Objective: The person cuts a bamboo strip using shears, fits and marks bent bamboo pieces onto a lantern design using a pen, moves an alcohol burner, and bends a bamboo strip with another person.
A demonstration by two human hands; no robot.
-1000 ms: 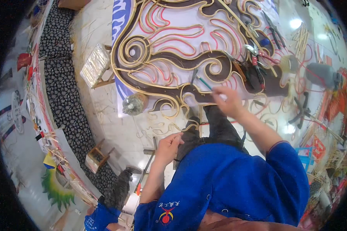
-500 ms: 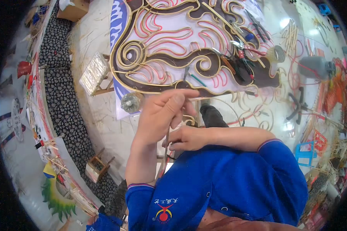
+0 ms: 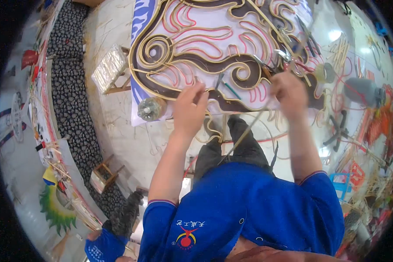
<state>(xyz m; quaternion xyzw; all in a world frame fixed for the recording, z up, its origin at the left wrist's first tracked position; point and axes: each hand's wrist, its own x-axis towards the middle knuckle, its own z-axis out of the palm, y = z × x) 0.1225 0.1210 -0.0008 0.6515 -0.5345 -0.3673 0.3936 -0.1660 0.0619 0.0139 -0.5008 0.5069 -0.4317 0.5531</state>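
My left hand (image 3: 190,107) hovers at the near edge of the large patterned panel (image 3: 196,37), fingers drawn together; whatever they pinch is too small to make out. My right hand (image 3: 289,94), blurred by motion, is closed over the panel's right part, just below several pliers (image 3: 288,61). A thin pale bamboo strip (image 3: 248,131) runs from it down toward my lap. Curved strips outline the panel's dark shapes and pink lines. Between my hands lies a green stick-like tool (image 3: 232,90).
A glass jar (image 3: 151,109) stands at the panel's near left corner, with a foil-wrapped stool (image 3: 110,69) beyond. To the right are a tape roll (image 3: 324,73) and a grey bottle (image 3: 363,92). Another person's blue sleeve (image 3: 104,244) shows at lower left.
My hands, close together before, have parted. The right swung outward and up toward the pliers, while the left shifted slightly right. The view has tilted, showing more of my legs.
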